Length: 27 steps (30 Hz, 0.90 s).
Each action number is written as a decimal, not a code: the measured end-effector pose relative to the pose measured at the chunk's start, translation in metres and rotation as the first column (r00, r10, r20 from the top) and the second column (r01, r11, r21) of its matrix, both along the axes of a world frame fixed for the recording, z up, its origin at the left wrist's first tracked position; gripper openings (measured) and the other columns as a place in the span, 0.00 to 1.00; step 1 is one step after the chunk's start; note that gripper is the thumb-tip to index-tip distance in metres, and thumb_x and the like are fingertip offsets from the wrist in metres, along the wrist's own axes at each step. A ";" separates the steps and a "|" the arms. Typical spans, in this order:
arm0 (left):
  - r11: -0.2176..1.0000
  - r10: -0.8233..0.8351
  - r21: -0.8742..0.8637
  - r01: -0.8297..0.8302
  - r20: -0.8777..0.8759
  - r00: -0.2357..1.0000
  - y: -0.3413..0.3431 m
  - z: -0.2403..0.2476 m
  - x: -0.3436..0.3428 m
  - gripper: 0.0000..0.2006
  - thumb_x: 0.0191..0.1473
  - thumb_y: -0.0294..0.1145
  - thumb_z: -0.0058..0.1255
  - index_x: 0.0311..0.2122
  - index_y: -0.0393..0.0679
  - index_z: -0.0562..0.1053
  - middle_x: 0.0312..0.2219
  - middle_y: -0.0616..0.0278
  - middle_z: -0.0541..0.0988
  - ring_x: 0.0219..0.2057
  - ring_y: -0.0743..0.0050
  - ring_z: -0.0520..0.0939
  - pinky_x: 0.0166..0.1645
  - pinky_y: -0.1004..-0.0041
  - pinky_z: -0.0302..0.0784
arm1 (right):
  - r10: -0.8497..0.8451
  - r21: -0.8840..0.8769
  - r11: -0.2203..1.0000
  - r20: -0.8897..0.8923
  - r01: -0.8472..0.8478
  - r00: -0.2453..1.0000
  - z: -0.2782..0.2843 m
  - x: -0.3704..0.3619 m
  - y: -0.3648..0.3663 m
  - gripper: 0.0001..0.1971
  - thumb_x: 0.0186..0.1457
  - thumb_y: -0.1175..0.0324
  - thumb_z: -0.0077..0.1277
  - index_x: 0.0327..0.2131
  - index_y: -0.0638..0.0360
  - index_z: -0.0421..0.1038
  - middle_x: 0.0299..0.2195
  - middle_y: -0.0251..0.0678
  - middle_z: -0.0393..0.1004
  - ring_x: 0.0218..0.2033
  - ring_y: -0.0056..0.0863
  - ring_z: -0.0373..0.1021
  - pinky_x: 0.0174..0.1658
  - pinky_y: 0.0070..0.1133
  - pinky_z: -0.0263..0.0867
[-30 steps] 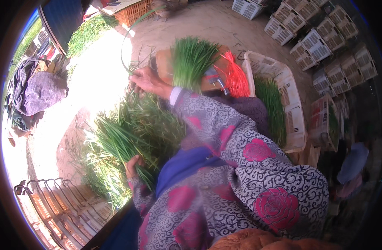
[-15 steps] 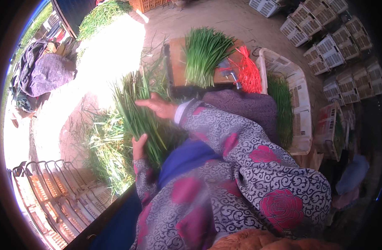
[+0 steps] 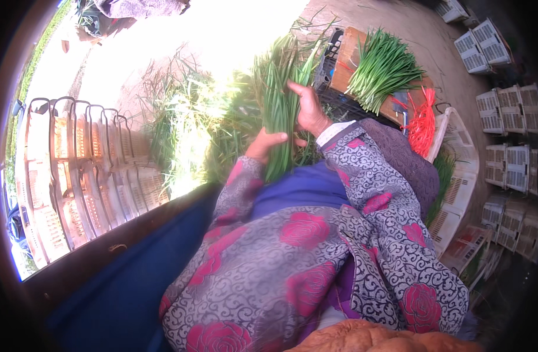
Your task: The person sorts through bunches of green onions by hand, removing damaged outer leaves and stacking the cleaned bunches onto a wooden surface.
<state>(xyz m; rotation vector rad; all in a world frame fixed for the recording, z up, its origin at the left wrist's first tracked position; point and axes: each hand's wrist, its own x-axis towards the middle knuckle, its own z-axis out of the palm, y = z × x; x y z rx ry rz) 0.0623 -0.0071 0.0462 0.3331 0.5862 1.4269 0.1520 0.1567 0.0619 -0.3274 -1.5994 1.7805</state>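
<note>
An upright bunch of long green chives (image 3: 279,100) stands before me above my blue-covered lap. My left hand (image 3: 266,145) is closed around its lower part, thumb across the front and fingertips showing on the far side. My right hand (image 3: 312,111) grips it higher up from the right; its thumb lies along the stalks, and its other fingers are mostly hidden behind them. On a wooden board (image 3: 344,61) to the right rests a tidy pile of chives (image 3: 383,70). Beside that pile hang red ties (image 3: 422,126).
Loose leaves and stalks (image 3: 190,126) lie heaped to the left. Stacked crates with dark handles (image 3: 75,182) stand at far left. A pale crate (image 3: 457,202) holding greens is on my right, with more crates (image 3: 508,108) beyond. A black crate (image 3: 333,102) sits under the board.
My view has swung left, so everything appears shifted to the right. Pointing fingers of my right hand have closed in on the bunch; my left hand still holds its lower part.
</note>
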 end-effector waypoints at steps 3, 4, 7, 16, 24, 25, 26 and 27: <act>0.995 -0.001 -0.096 0.008 0.067 0.998 0.000 -0.022 -0.005 0.20 0.46 0.23 0.60 0.47 0.34 0.71 0.29 0.55 0.79 0.23 0.69 0.79 0.26 0.70 0.76 | -0.247 0.662 0.743 0.138 0.097 0.959 -0.001 0.007 0.021 0.22 0.59 0.69 0.53 0.54 0.70 0.64 0.46 0.45 0.75 0.45 0.34 0.74 0.47 0.31 0.71; 0.993 0.029 -0.113 -0.028 0.005 1.000 0.000 -0.027 -0.008 0.18 0.45 0.22 0.60 0.44 0.34 0.72 0.27 0.56 0.78 0.22 0.71 0.77 0.25 0.71 0.73 | -0.322 0.451 0.876 0.285 0.170 0.903 0.000 0.002 0.031 0.24 0.58 0.70 0.54 0.56 0.67 0.63 0.46 0.45 0.75 0.48 0.35 0.72 0.47 0.31 0.71; 0.985 0.085 -0.138 -0.105 -0.141 0.986 0.004 -0.018 -0.006 0.13 0.42 0.20 0.59 0.37 0.33 0.74 0.23 0.59 0.77 0.19 0.74 0.73 0.23 0.74 0.69 | -0.763 0.696 0.554 0.205 0.456 0.613 0.023 0.003 0.064 0.29 0.56 0.68 0.59 0.59 0.64 0.62 0.46 0.44 0.75 0.46 0.30 0.73 0.44 0.25 0.71; 0.983 0.103 -0.107 -0.152 -0.366 0.925 -0.001 -0.020 -0.011 0.15 0.44 0.22 0.62 0.40 0.35 0.76 0.30 0.58 0.81 0.23 0.73 0.79 0.27 0.74 0.74 | -0.107 0.230 0.971 0.658 -0.064 0.745 0.066 -0.027 0.060 0.21 0.56 0.61 0.59 0.47 0.69 0.73 0.34 0.36 0.78 0.33 0.21 0.74 0.34 0.22 0.70; 0.959 0.173 -0.165 -0.232 -0.310 0.935 -0.003 -0.044 -0.023 0.20 0.43 0.20 0.63 0.45 0.36 0.74 0.31 0.57 0.82 0.22 0.74 0.79 0.27 0.76 0.76 | 0.098 -0.708 0.619 -0.359 -0.339 0.928 0.068 0.004 0.093 0.05 0.60 0.73 0.52 0.38 0.63 0.74 0.29 0.34 0.75 0.33 0.26 0.72 0.35 0.24 0.69; 0.947 0.186 -0.191 -0.258 -0.329 0.926 -0.007 -0.042 -0.023 0.20 0.43 0.19 0.62 0.45 0.35 0.74 0.31 0.57 0.82 0.22 0.74 0.79 0.27 0.76 0.76 | 0.070 -0.681 0.625 -0.436 -0.380 0.897 0.075 0.005 0.104 0.05 0.60 0.74 0.51 0.39 0.63 0.73 0.30 0.34 0.74 0.34 0.26 0.71 0.37 0.24 0.69; 0.939 0.192 -0.208 -0.275 -0.345 0.919 -0.006 -0.037 -0.023 0.20 0.43 0.19 0.62 0.45 0.35 0.74 0.31 0.57 0.82 0.22 0.74 0.79 0.27 0.76 0.76 | 0.038 -0.634 0.715 -0.385 -0.294 0.922 0.080 0.007 0.112 0.07 0.60 0.71 0.53 0.40 0.63 0.73 0.31 0.34 0.74 0.34 0.26 0.71 0.37 0.23 0.70; 0.930 0.198 -0.224 -0.291 -0.362 0.911 -0.006 -0.035 -0.022 0.20 0.43 0.18 0.62 0.45 0.35 0.74 0.31 0.57 0.82 0.21 0.74 0.78 0.27 0.75 0.76 | -0.002 -0.574 0.793 -0.336 -0.203 0.942 0.083 0.009 0.116 0.10 0.60 0.68 0.55 0.41 0.62 0.73 0.31 0.34 0.74 0.34 0.26 0.72 0.37 0.23 0.70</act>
